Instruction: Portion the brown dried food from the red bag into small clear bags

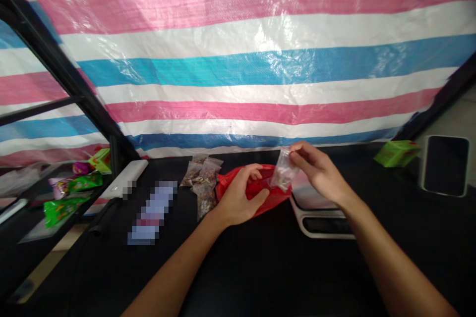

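Note:
Between the thumb and fingers of my right hand (316,171) hangs a small clear zip bag (283,172), with a little pale content near its bottom. The bag is above the right side of a red plastic bag (273,198). Over the left side of that red bag is my left hand (243,195), its thumb and fingers apart with nothing seen between them. Several filled zip bags (205,198) with brownish pieces lie just left of it. A kitchen scale (316,198) sits under my right hand, partly hidden by the hand and forearm.
On the right are a green box (397,153) and a dark-screened device (445,166). A white power strip (126,178) and a pixelated item (153,213) lie left. Green snack packets (67,208) are beyond the black frame. Striped sheeting (260,69) hangs behind the black table (256,267).

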Available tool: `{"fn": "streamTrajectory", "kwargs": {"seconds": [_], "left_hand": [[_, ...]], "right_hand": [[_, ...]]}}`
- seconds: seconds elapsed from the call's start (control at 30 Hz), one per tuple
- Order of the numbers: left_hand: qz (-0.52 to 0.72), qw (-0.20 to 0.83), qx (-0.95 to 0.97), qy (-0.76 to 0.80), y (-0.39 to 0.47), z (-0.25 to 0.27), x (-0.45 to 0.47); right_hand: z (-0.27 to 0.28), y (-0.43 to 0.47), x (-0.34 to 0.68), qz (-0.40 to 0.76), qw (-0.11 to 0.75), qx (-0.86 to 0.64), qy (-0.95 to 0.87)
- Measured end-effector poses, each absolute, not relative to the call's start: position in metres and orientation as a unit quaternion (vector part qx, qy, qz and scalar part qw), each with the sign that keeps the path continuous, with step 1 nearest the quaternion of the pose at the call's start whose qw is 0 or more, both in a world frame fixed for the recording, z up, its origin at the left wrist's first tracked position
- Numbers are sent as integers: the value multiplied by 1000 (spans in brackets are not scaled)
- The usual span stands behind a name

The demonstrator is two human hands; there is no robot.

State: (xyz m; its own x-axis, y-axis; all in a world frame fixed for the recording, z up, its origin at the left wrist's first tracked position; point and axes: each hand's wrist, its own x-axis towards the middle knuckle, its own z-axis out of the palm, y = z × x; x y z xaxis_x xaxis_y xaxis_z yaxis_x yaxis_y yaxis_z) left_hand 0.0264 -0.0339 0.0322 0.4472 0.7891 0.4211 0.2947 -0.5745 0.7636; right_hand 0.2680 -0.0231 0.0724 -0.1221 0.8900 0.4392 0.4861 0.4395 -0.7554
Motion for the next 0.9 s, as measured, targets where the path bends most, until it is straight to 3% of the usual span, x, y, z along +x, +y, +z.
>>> {"fn": "streamTrajectory", "kwargs": {"seconds": [0.2, 0.27, 0.37, 0.47, 0.63, 0.8, 0.9], "left_hand": [[260, 172, 899, 308, -39, 30, 28], [253, 174, 903, 301, -40, 28, 30], [270, 203, 897, 285, -42, 30, 31], [303, 240, 877, 287, -41, 33, 32], [316, 213, 850, 364, -35, 31, 31], [237, 162, 870, 401, -33, 29, 27], [213, 142, 855, 452, -32, 29, 25]], "right_hand": [[47, -12, 336, 117, 266, -614, -734], [41, -13, 339, 51, 296, -612, -732], [46, -24, 326, -20, 413, -590, -694], [63, -53, 292, -9, 443, -532, -722], [62, -102, 232, 10, 238, -446, -863], [39, -116, 213, -39, 149, -474, -867], [44, -122, 220, -33, 159, -498, -852]]}}
